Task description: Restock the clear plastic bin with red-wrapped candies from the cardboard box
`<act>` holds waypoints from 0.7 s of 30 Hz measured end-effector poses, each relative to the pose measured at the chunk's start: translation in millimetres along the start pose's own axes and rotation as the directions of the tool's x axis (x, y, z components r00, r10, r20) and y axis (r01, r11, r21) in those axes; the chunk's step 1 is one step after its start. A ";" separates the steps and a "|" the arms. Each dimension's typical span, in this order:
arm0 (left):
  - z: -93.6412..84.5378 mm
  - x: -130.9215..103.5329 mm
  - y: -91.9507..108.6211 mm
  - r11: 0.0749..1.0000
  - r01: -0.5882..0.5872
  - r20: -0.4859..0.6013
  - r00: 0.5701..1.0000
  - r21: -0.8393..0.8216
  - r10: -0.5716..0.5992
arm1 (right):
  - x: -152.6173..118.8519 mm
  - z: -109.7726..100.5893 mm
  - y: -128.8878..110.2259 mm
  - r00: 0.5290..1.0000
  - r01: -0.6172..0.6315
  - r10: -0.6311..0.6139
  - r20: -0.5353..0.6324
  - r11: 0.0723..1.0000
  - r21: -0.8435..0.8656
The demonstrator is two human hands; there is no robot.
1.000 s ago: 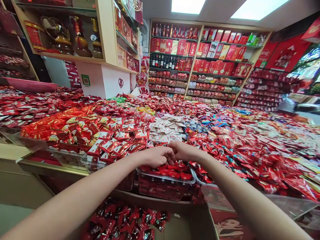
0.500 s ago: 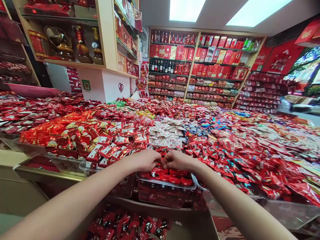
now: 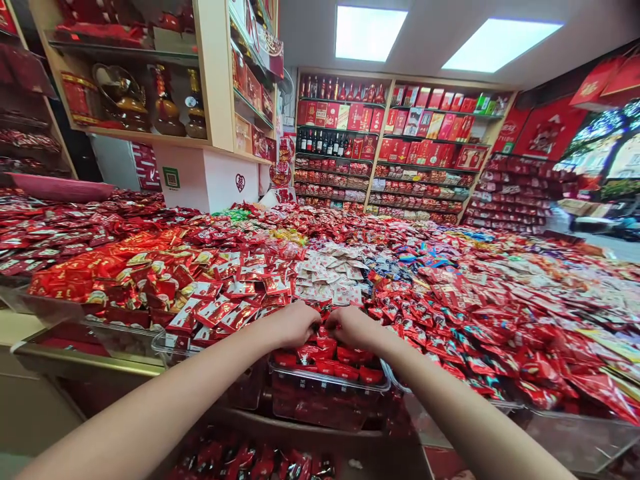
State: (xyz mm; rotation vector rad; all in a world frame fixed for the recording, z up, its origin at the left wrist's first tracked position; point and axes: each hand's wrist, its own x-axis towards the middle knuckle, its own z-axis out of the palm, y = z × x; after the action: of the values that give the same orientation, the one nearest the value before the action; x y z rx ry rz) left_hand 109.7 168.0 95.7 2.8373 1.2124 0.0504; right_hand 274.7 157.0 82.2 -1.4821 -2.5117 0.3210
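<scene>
My left hand and my right hand are close together over the back of a clear plastic bin. Small red-wrapped packets fill this bin, some standing in a row along its front. Both hands have their fingers curled downward at the packets. The fingertips are mostly hidden, so what they grip cannot be made out. Just behind the hands lies a heap of white packets. Red-and-white packets are piled on the left, and shiny red packets on the right.
Below the bin is an open box holding more red packets. A wide display of wrapped sweets spreads beyond the hands. A pink basin stands far left, near a hanging cabinet. Stocked shelves line the back.
The view has tilted up slightly, so the scene sits lower. Both hands stay over the same bin, and my right fingers now curl farther out of sight.
</scene>
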 end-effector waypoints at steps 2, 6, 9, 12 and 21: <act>1.0 0.5 -4.3 1.000 -0.003 -0.017 1.000 -0.004 0.002 | 4.1 1.6 1.3 1.000 -0.005 0.005 -0.011 1.000 -0.014; -0.6 1.1 -5.4 1.000 0.013 -0.059 0.998 0.000 -0.013 | 12.8 2.6 5.4 0.999 -0.030 0.029 -0.041 0.998 -0.047; -1.3 2.7 -2.4 0.999 0.030 -0.097 0.995 0.012 -0.029 | 18.7 4.3 6.8 0.996 -0.054 0.047 -0.079 0.994 -0.092; -0.1 5.4 0.4 0.999 0.028 -0.094 0.995 0.015 -0.027 | 23.3 5.6 6.8 0.994 -0.066 0.053 -0.097 0.989 -0.135; 2.3 15.7 10.3 0.997 0.056 0.111 0.992 0.046 -0.061 | 6.7 -7.5 11.1 0.996 -0.068 0.055 -0.065 0.976 -0.208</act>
State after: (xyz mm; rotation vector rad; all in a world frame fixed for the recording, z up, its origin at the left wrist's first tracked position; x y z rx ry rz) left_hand 128.2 172.1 94.2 2.7953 1.2862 -0.1381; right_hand 282.9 168.8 86.6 -1.6218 -2.5214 0.0198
